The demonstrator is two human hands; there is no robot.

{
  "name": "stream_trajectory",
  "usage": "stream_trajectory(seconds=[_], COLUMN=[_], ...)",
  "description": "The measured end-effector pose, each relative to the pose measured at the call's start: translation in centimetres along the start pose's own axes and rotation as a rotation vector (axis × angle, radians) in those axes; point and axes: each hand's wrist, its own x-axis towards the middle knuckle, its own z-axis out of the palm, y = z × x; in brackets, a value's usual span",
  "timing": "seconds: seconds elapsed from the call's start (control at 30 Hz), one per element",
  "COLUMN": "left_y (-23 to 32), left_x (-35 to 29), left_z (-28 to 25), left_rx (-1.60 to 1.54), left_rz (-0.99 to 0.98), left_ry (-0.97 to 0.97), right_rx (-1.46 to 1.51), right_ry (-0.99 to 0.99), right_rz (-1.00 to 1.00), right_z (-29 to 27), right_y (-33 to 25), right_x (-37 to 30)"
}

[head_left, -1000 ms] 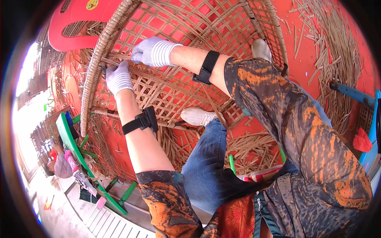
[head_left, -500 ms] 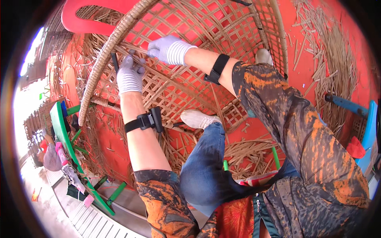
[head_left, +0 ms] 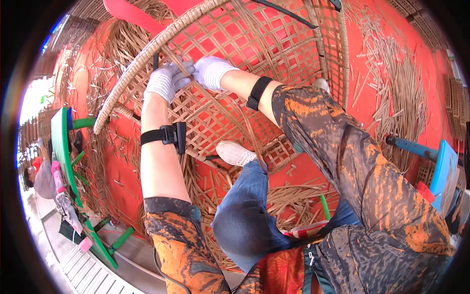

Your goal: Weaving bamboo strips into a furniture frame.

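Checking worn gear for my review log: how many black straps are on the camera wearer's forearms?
2: one strap around the left forearm, the other strap around the right forearm. Any under the patterned sleeves would be hidden.

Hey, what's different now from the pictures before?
The left hand has reached its fingers rightward, away from the thick rim, and the gap to the right hand, plain half a second ago, has almost closed. The view has turned too. Whether anything was grabbed or let go, I can't tell. Both hands are still at the woven cane, and the white shoe is still nearby.
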Motion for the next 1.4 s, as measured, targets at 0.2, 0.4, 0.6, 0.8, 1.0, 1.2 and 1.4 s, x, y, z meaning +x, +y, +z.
stream_trajectory(seconds=[0.2,0.4,0.6,0.8,1.0,1.2,1.4], left_y=[1.0,0.8,-6.1,-23.3,-31.6,-21.5,-6.1], left_x=[-1.5,-9.4,-26.4,-57.4,-80.7,-37.1,-10.1], left_z=[0.4,-1.1,-1.9,-21.5,-21.7,-13.7,0.3], left_rx=[0.273,1.356,0.556,1.637,1.365,1.237,0.777], left_rz=[0.064,0.859,0.098,-0.190,-1.423,-0.028,0.657], left_ry=[0.267,0.405,0.040,0.170,-0.474,0.323,0.515], right_rx=[-0.049,0.648,1.348,0.445,0.227,0.051,0.194], right_ry=[0.062,0.313,-0.069,0.429,0.463,0.546,0.480], right_rz=[0.001,-0.081,0.074,-0.113,-0.206,-0.443,-0.317], right_z=[-1.7,-2.3,-3.3,-2.6,-2.2,-3.4,-3.1], right_y=[-0.8,-5.5,-2.9,-2.8,-2.3,1.7,0.2], right_x=[-2.2,-2.0,-1.3,-0.9,0.2,0.5,-0.3])
